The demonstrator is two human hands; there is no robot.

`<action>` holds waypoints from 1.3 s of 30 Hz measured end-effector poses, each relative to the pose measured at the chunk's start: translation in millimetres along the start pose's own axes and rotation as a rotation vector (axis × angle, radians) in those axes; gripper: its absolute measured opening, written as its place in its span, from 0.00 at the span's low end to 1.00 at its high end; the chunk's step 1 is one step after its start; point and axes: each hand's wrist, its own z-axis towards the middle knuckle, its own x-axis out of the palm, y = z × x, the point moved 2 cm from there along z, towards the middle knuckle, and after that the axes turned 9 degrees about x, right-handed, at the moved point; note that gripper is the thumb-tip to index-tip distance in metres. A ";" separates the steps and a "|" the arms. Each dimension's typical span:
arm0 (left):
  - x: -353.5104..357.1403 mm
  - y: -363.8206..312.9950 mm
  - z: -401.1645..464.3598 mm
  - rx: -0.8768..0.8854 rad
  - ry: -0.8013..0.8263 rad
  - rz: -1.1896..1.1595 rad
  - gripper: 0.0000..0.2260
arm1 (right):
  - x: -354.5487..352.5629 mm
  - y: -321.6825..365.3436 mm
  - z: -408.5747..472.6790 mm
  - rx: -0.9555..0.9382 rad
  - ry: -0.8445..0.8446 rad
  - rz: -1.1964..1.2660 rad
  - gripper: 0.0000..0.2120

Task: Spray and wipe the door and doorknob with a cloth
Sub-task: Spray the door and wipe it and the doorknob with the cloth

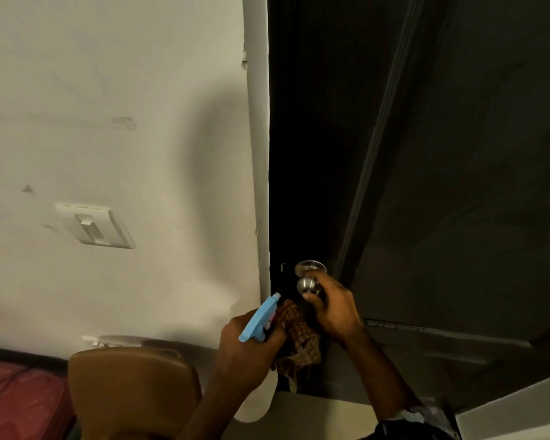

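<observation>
A dark panelled door [426,185] fills the right half of the view, with a silver round doorknob [307,284] near its left edge. My right hand [334,309] is closed around the knob from the right and below. My left hand [251,347] holds a spray bottle with a light blue trigger head [261,319], its nozzle pointing up toward the knob. A brown checked cloth [299,341] hangs bunched in the same hand, between the bottle and the door.
A cream wall [124,138] with a white light switch [96,227] lies to the left of the white door frame [261,185]. A brown chair back [134,392] stands at the bottom left, beside a red surface [19,401].
</observation>
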 end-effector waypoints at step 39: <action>5.9 73.6 -171.8 0.023 -0.231 -0.064 0.13 | 31.0 29.4 -253.2 0.746 0.009 0.775 0.21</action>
